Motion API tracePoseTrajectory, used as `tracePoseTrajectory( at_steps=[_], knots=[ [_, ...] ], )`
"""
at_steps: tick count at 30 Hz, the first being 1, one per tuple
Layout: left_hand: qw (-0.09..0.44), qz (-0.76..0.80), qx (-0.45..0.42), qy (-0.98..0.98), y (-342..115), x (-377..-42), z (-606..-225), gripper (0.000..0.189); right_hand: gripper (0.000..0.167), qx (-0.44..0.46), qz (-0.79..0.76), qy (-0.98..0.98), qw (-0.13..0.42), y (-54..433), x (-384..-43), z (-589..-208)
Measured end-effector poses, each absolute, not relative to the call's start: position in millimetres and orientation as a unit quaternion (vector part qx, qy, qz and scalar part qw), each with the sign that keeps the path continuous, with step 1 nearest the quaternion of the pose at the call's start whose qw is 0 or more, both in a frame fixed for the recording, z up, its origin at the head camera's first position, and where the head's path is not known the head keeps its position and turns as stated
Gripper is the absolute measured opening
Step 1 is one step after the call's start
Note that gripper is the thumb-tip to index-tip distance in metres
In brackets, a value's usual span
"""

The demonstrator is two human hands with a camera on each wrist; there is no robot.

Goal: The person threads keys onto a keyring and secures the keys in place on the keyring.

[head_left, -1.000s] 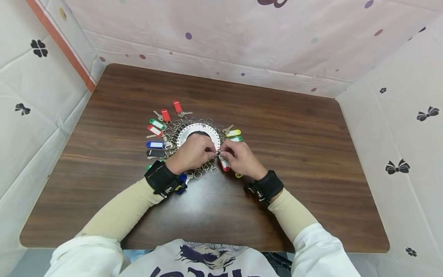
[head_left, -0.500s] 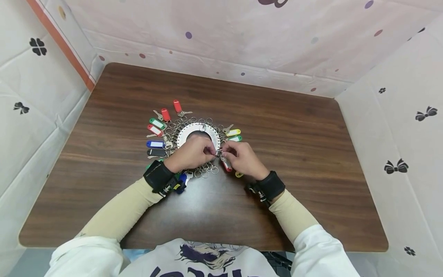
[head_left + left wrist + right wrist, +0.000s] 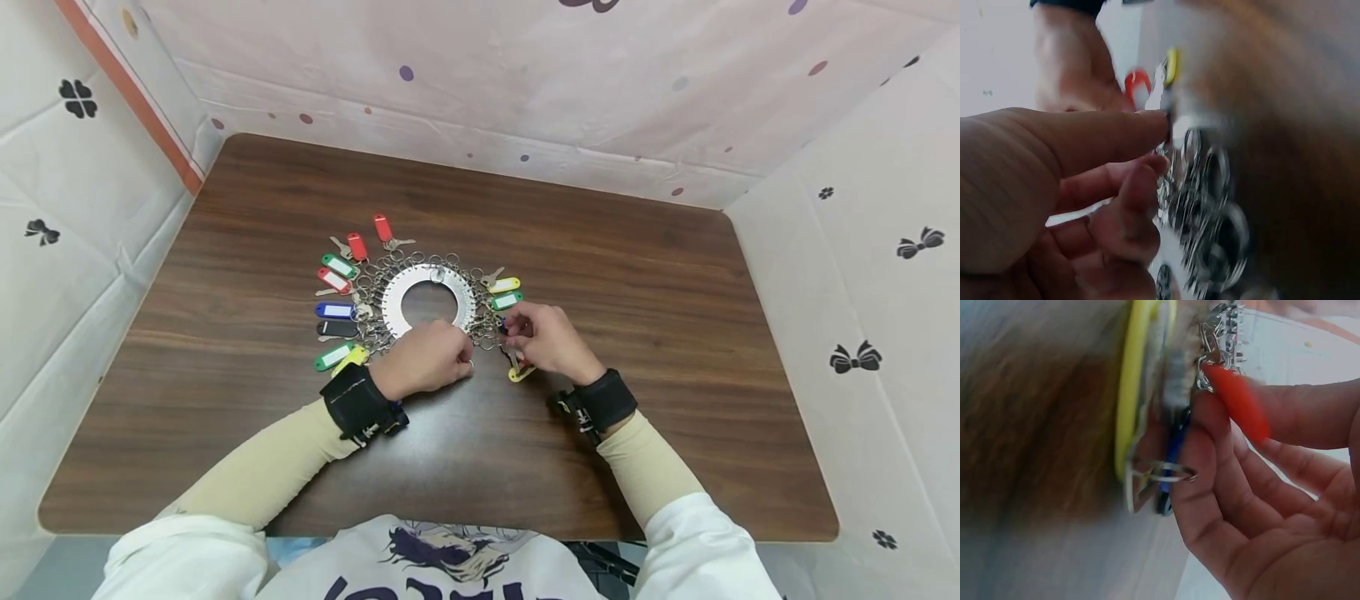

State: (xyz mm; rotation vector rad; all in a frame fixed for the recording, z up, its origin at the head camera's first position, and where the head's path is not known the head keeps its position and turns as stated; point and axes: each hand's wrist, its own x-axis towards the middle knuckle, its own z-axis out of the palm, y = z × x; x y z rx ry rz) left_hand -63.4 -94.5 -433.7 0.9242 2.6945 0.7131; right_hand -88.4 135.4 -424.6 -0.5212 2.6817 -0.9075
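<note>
A white metal ring plate [image 3: 393, 302] lies on the table with small metal rings and clips around its edge. My left hand [image 3: 427, 357] covers its lower part. In the left wrist view, thumb and fingertips are slightly apart beside blurred metal rings [image 3: 1216, 244]. At the plate's right side, my right hand [image 3: 551, 340] pinches a red key tag [image 3: 1238, 403], blurred in the right wrist view. A blue key tag [image 3: 1172, 453] sits close by the index finger. Beside it shows a yellow key tag [image 3: 1129, 387] with a key and split ring.
Red tags [image 3: 357, 247], a green tag [image 3: 340, 266], a blue tag [image 3: 334, 311] and a black tag [image 3: 337, 328] with keys fan out left of the plate. Yellow [image 3: 504, 285] and green tags [image 3: 507, 301] lie at right. Patterned sheets [image 3: 465, 100] enclose the wooden table [image 3: 615, 250].
Both hands were together at the plate's right edge. The left hand has moved down along the plate, uncovering its centre; the right hand has shifted right, and a blue tag shows at its fingertips.
</note>
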Motion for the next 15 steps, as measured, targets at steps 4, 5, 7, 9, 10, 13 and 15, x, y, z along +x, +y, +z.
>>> tracePoseTrajectory(
  at_steps=[4, 5, 7, 9, 10, 13, 15],
  knots=[
    [0.09, 0.211, 0.315, 0.921, -87.5, -55.9, -437.0, 0.022, 0.009, -0.153, -0.306, 0.935, 0.097, 144.0, -91.1, -425.9],
    [0.088, 0.207, 0.317, 0.922, -86.5, -54.9, -437.9, 0.023, 0.009, -0.147, -0.303, 0.937, 0.095, 147.3, -91.2, -425.1],
    [0.088, 0.205, 0.319, 0.921, -85.2, -53.6, -439.4, 0.024, 0.007, -0.134, -0.296, 0.941, 0.097, 155.2, -90.9, -423.1],
    [0.091, 0.204, 0.321, 0.92, -84.3, -53.2, -440.1, 0.027, 0.005, -0.124, -0.277, 0.946, 0.11, 163.5, -90.5, -421.3],
    [0.093, 0.203, 0.32, 0.921, -84.1, -53.3, -440.2, 0.028, 0.005, -0.12, -0.266, 0.949, 0.122, 167.6, -89.9, -420.7],
    [0.099, 0.198, 0.318, 0.922, -83.5, -54.1, -439.8, 0.031, 0.012, -0.117, -0.238, 0.95, 0.166, 176.1, -87.4, -419.6],
    [0.107, 0.2, 0.313, 0.922, -83.9, -54.7, -438.9, 0.034, 0.015, -0.128, -0.225, 0.948, 0.186, 177.5, -85.0, -420.7]
  ],
)
